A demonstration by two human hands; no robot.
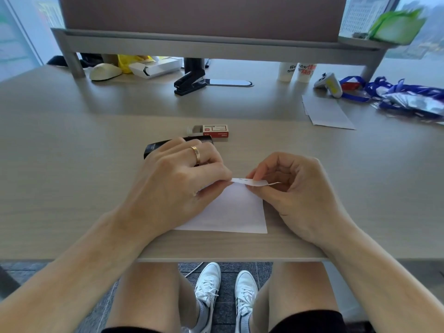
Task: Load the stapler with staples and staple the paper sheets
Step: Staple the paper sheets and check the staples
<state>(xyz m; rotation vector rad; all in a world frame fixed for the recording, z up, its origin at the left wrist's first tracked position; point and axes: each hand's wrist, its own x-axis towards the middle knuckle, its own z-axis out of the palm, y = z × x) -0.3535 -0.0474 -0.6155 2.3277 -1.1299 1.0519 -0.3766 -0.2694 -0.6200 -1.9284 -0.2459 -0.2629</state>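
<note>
White paper sheets point(234, 210) lie near the desk's front edge. My left hand point(177, 179) and my right hand point(290, 186) both pinch the sheets' far edge, which is bent upward; small marks like staples show on that raised strip. A black stapler point(157, 147) lies flat just behind my left hand, partly hidden by it. A red and white staple box point(211, 131) sits beyond it with its left end open. A second black stapler point(189, 84) stands farther back under the shelf.
The wooden desk point(72, 188) carries more white sheets point(326, 111) at the right, a game controller point(329, 84), blue lanyards point(384, 92), two cups point(298, 72), a mouse point(104, 71) and a white box point(156, 67) at the back under a grey shelf.
</note>
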